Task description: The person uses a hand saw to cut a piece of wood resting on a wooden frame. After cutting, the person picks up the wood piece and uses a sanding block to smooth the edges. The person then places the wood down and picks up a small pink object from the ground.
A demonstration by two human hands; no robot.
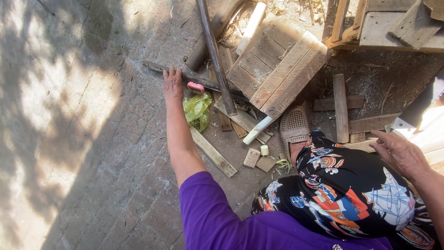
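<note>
My left hand (173,84) is stretched far out over the brick paving, fingers spread, touching the end of a long dark wooden strip (159,68). A small pink object (196,87) lies just right of that hand, above a crumpled green plastic bag (197,110). My right hand (400,153) rests open on pale wooden boards (430,134) at the right edge, near a white saw-like blade (404,125). My purple sleeve (208,208) and patterned trousers (347,190) fill the bottom.
A wooden pallet-like panel (277,65) lies ahead with a dark metal rod (216,55) across the scraps. Loose wood offcuts (341,106) and small blocks (252,157) are scattered around my sandalled foot (294,127). More stacked timber (393,23) sits top right.
</note>
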